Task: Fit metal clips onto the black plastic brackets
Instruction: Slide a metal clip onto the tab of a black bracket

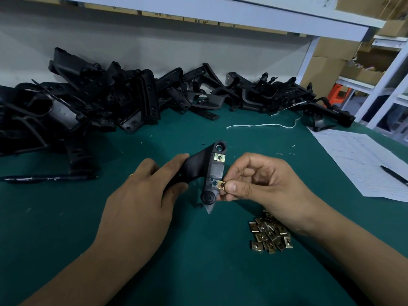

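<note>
At far left a pen [48, 178] lies on the green bench [198, 261] before the heap of unfitted brackets [88, 102]. Our left hand [141, 195] grips the black bracket [198, 171] by its wing, held above the bench, flange facing us. One clip [219, 157] already sits near the top. Our right hand [258, 182] pinches a second clip [220, 185] between thumb and forefinger at the lower slot, wrist over the pile of loose clips [270, 236]. We judge this clip half on; next calls for a firm sideways push until it seats.
</note>
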The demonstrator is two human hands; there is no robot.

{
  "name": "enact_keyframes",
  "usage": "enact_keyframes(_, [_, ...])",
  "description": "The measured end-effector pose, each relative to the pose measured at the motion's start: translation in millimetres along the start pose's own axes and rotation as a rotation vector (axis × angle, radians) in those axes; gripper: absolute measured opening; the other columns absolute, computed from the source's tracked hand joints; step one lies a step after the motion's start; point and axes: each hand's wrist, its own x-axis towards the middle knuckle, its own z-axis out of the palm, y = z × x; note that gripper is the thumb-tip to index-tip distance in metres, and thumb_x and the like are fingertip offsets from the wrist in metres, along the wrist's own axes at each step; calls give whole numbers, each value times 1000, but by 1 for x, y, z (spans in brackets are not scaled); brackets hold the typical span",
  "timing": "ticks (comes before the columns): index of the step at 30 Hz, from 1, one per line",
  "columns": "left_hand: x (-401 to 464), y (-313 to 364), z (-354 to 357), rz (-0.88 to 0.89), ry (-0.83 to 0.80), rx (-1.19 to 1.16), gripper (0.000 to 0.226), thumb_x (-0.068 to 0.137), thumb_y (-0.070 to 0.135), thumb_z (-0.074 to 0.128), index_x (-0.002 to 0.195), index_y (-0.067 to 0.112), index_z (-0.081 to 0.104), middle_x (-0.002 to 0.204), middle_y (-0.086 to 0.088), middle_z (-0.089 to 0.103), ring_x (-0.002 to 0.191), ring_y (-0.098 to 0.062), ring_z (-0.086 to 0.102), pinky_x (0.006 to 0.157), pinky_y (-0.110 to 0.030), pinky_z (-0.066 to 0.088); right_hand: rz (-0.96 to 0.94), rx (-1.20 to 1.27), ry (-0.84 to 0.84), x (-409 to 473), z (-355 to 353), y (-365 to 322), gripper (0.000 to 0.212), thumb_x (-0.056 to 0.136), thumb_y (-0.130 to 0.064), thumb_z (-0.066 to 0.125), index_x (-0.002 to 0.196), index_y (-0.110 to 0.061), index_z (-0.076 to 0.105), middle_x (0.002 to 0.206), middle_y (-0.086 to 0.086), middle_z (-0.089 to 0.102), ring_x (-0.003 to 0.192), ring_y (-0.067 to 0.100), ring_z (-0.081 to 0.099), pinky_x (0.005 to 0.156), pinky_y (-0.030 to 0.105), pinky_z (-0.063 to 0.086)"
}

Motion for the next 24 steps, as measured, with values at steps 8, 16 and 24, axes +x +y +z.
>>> enact_keyframes(8, [-1,-1,0,4,55,68,52,95,44,55,146,46,47,89,11,44,69,-16,50,51,-30,39,-6,-32,83,-1,10,0,9,86,-9,77,90,-4,72,84,15,76,77,21,73,76,27,61])
enact_keyframes(16, [-2,0,-2,92,35,-85,56,92,52,48,147,45,49,85,11,42,66,-10,48,56,-23,41,-5,176,77,-2,22,1,30,81,-5,78,105,-5,60,77,10,75,66,22,73,70,31,61])
enact_keyframes(24, [-1,0,-3,58,32,-26,52,96,50,52,146,49,42,90,12,45,70,-8,51,57,-35,49,-1,19,126,2,8,-7,14,98,-5,61,108,5,63,87,27,68,74,34,67,70,34,60])
